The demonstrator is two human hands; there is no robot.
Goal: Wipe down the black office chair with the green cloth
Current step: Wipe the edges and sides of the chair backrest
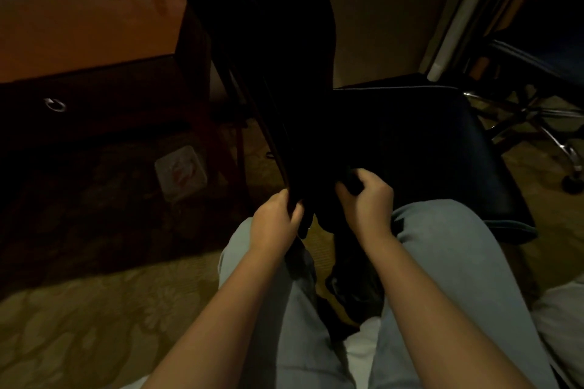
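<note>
The black office chair stands right in front of my knees, its backrest [278, 57] rising at the centre and its seat [426, 148] to the right. My left hand [275, 224] grips the lower left edge of the backrest, fingers curled round the rim. My right hand [369, 202] is curled round a small dark bunched thing [352, 181] pressed at the joint of backrest and seat. It looks like the cloth, but its colour cannot be told in this dim light. The chair's lower parts between my legs are lost in shadow.
A wooden desk [79, 25] with a ring-pull drawer [55, 104] stands at the left. On the patterned carpet under it lies a pale square object [180, 172]. A second chair with a chrome wheeled base [537, 117] stands at the right. My knees in light jeans [442, 246] touch the seat's front.
</note>
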